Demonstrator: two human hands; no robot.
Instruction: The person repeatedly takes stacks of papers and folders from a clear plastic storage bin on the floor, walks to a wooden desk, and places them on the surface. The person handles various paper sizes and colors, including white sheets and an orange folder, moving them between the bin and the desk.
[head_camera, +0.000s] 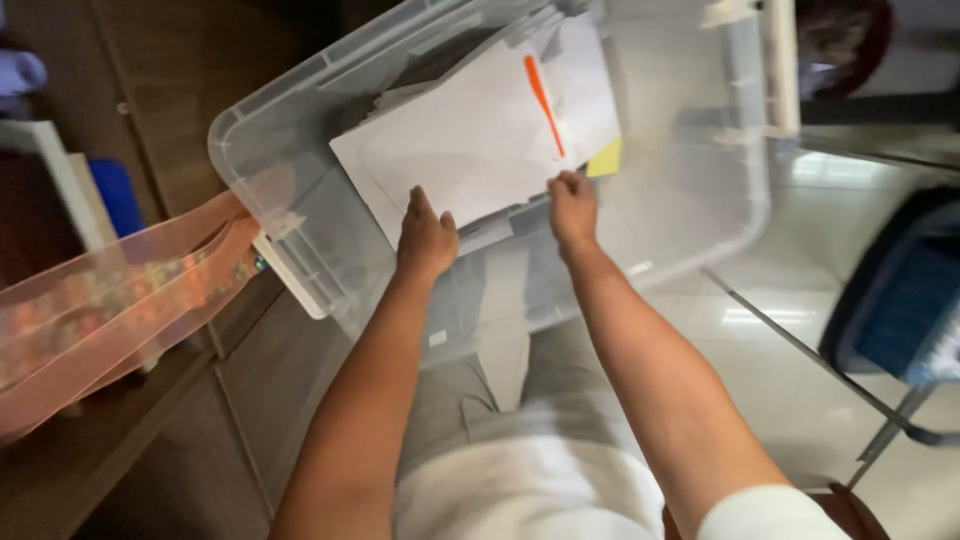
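Note:
A clear plastic storage bin (690, 200) rests in front of me, over my lap. Inside it lies a stack of white papers (470, 150), the top sheet bearing an orange streak (542, 100), with a yellow sheet corner (606, 160) poking out at the right. My left hand (425, 240) grips the near left edge of the paper stack. My right hand (572, 205) pinches the near right edge of the same stack. Both forearms reach forward from my body.
A translucent orange-pink bag or sleeve (110, 300) lies on the wooden surface (150, 440) at the left. A blue object (115, 195) stands behind it. At the right is a blue chair (910, 300) on a shiny tiled floor (790, 370).

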